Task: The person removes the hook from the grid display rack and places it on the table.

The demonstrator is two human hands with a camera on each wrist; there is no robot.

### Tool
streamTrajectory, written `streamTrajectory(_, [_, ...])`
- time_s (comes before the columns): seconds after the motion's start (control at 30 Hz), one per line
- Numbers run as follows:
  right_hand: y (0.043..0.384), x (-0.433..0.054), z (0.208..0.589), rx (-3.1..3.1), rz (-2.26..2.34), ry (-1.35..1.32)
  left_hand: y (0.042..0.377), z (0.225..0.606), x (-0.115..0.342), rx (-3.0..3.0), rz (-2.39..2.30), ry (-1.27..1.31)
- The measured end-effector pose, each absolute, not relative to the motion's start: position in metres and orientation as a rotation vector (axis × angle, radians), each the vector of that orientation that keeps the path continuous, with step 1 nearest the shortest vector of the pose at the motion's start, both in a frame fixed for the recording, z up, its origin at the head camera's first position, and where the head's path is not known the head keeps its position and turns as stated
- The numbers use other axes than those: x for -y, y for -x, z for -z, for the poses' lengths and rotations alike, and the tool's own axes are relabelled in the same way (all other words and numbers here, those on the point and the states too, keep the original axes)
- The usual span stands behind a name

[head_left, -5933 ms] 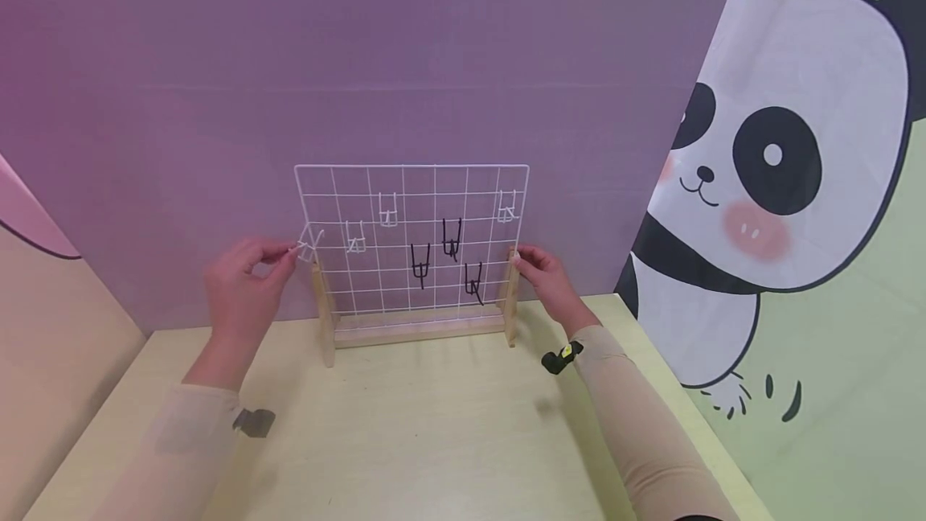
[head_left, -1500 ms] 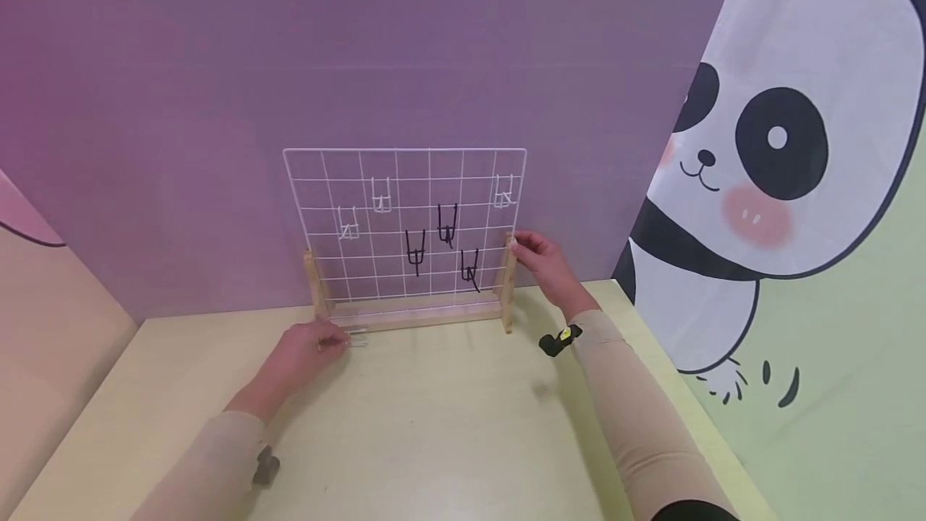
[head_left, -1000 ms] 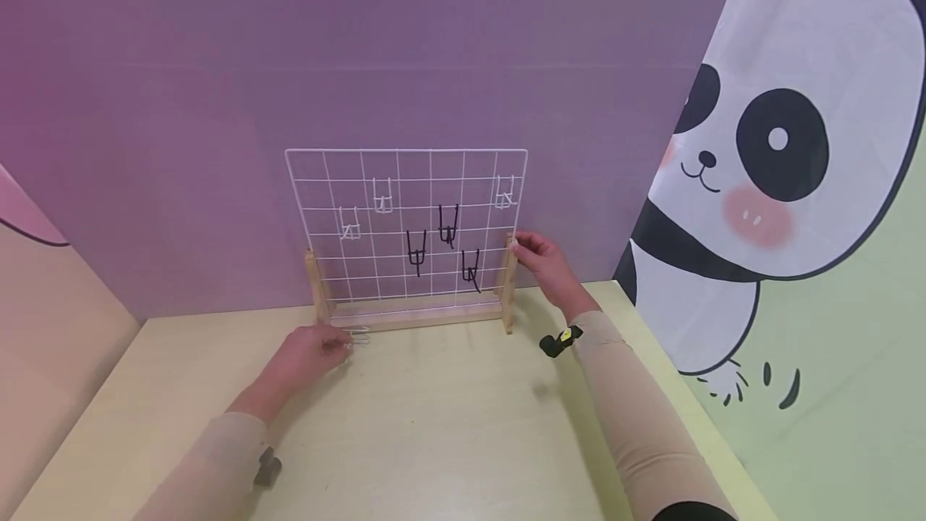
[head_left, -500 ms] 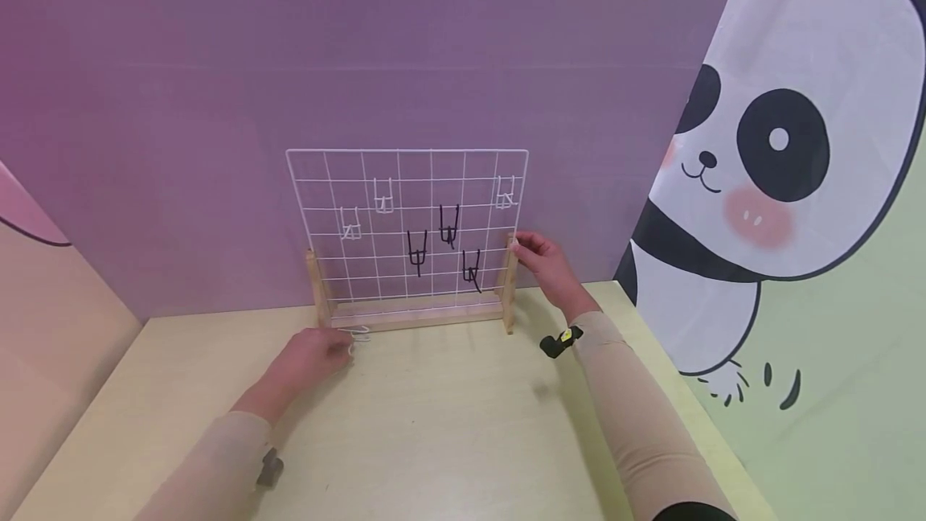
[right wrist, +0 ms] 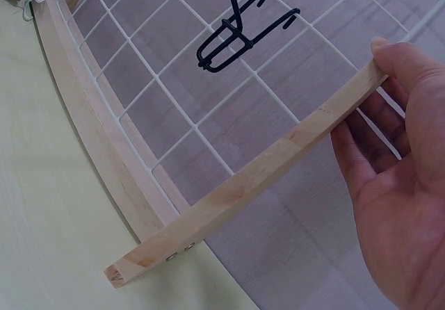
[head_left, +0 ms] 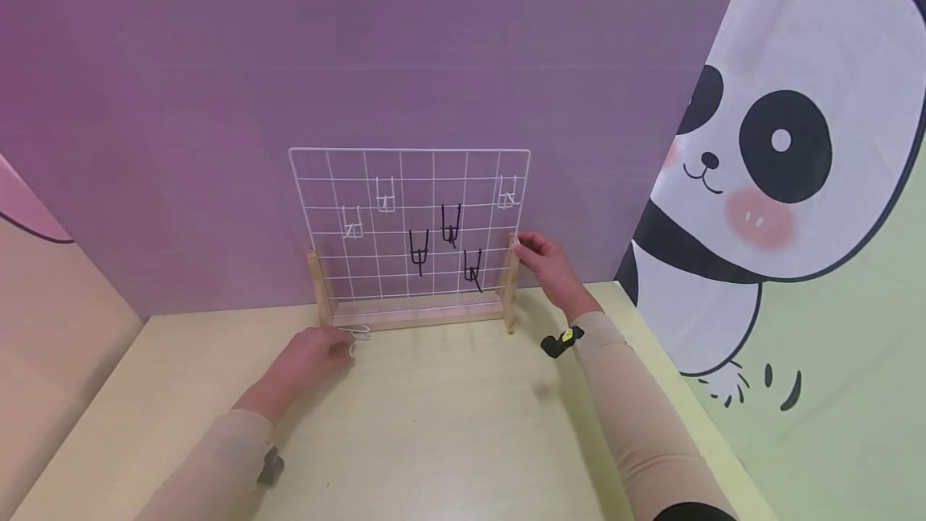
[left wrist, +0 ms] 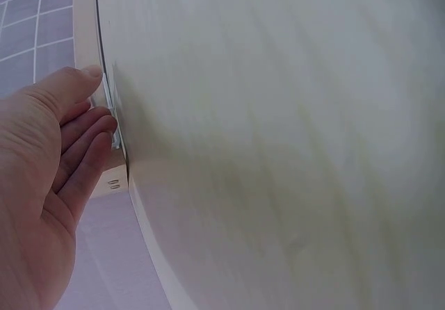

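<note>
A white wire grid panel (head_left: 409, 149) stands upright in a wooden stand (head_left: 419, 318) at the back of the table. By the stand's left foot, my left hand (head_left: 307, 356) holds a white wire hook (head_left: 361, 333) low over the tabletop; in the left wrist view the fingers (left wrist: 87, 153) mostly hide it. My right hand (head_left: 551, 270) pinches the top of the right wooden post (right wrist: 229, 188), thumb on the near side and fingers behind. On the grid hang three black hooks (head_left: 419, 258) and three white hooks (head_left: 386, 204).
The pale wooden table (head_left: 463, 424) extends in front of the stand. A purple backdrop (head_left: 405, 47) rises right behind it. At the right is a green wall (head_left: 854, 360) with a panda picture (head_left: 817, 47).
From beside the grid's left edge, my left hand has come down to the stand's left foot with the white hook, which has since turned slightly. The right hand keeps its place.
</note>
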State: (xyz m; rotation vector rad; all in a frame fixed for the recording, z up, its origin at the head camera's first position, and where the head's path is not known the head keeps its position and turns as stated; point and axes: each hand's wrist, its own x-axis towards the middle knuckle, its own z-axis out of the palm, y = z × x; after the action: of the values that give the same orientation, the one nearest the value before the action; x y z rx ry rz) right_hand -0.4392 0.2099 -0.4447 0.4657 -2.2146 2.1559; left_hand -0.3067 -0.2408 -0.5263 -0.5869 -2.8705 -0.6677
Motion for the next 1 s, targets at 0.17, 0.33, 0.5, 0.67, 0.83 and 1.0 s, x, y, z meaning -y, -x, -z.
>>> streamTrajectory(0.17, [0.437, -0.21, 0.443, 2.205, -2.165, -0.466, 0.304, 0.524, 0.242, 2.865, 0.706, 0.586])
streamTrajectory(0.33, [0.436, -0.209, 0.443, 2.225, -2.143, -0.471, 0.303, 0.524, 0.243, 2.876, 0.723, 0.562])
streamTrajectory(0.5, [0.436, -0.21, 0.441, 2.247, -2.124, -0.471, 0.302, 0.522, 0.242, 2.873, 0.739, 0.566])
streamTrajectory(0.67, [0.436, -0.209, 0.441, 2.247, -2.111, -0.472, 0.299, 0.518, 0.242, 2.873, 0.759, 0.564])
streamTrajectory(0.83, [0.435, -0.208, 0.441, 2.218, -2.139, -0.474, 0.297, 0.516, 0.24, 2.872, 0.753, 0.548])
streamTrajectory(1.0, [0.435, -0.208, 0.443, 2.219, -2.141, -0.457, 0.296, 0.514, 0.239, 2.861, 0.796, 0.504])
